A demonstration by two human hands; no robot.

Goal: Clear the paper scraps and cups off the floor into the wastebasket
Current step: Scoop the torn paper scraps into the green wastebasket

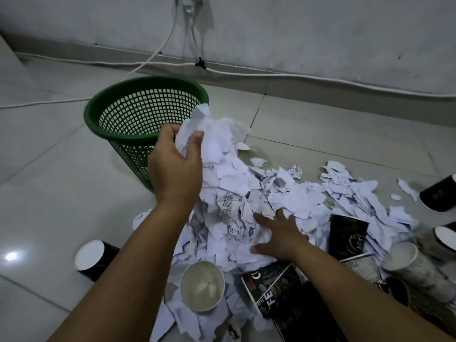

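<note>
A green mesh wastebasket [116, 108] stands on the tiled floor at the upper left. My left hand [176, 166] grips a bunch of white paper scraps [212, 134], raised beside the basket's near rim. A wide heap of torn paper [303, 201] covers the floor to the right. My right hand [281, 236] lies flat on this heap with fingers spread. Black paper cups lie around the heap: one on its side at the left [95, 259], one upright with a pale inside [202, 286], one flattened [348, 236], and more at the right [439, 196].
A grey wall with a skirting runs across the back. White cables [158, 51] hang from a socket and trail along the floor behind the basket. A printed black carton [274, 287] lies near my right forearm. Bare tiles stretch to the left.
</note>
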